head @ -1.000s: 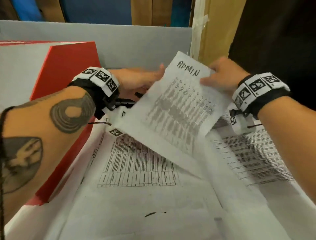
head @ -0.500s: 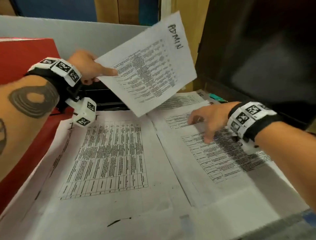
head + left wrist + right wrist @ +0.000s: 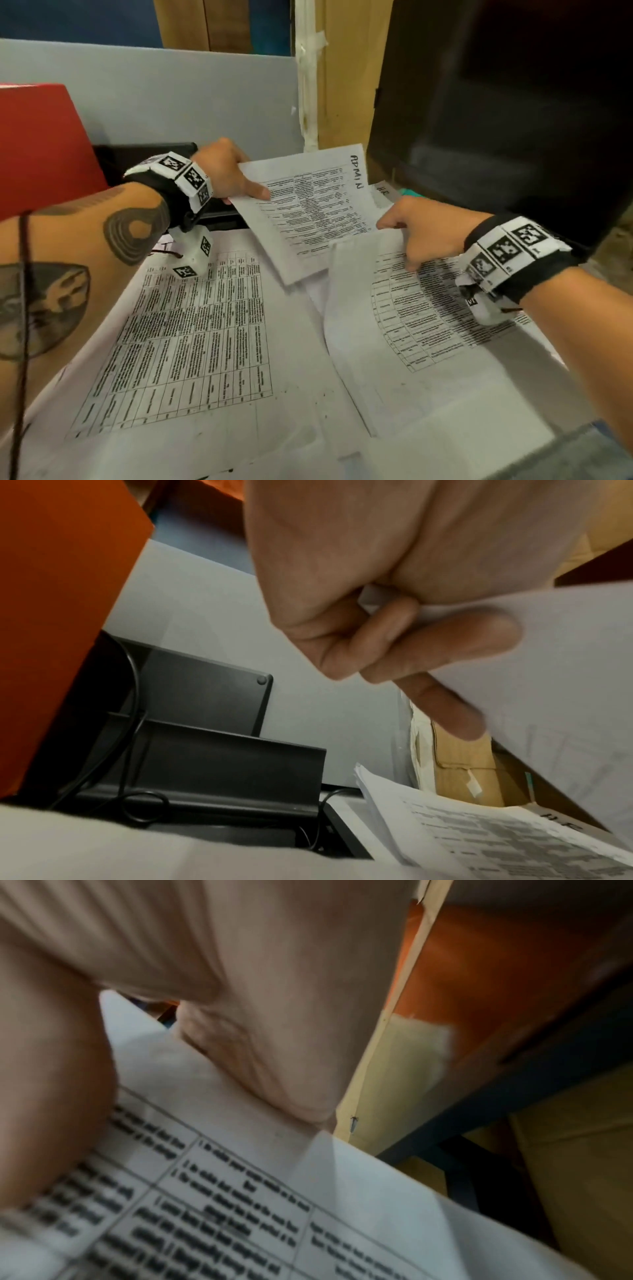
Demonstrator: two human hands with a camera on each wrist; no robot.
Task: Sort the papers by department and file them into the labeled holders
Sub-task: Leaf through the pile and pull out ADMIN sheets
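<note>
Between thumb and curled fingers of the left hand, the ADMIN sheet is pinched at its near-left corner and kept raised, seemingly so its label stays readable. Just right of that grip, the next sheet is pinched at its far edge by the right hand and peeled off the right pile, probably for sorting. Left of the grip stands a black holder.

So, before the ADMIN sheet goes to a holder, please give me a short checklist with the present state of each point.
1. Left hand pinches the ADMIN sheet firmly: ok.
2. ADMIN heading readable: ok.
3. Right hand free to help: not ok, it is lifting the top sheet of the right pile.
4. Black holder has room: ok.
5. Holder's label is ADMIN: cannot tell.
</note>
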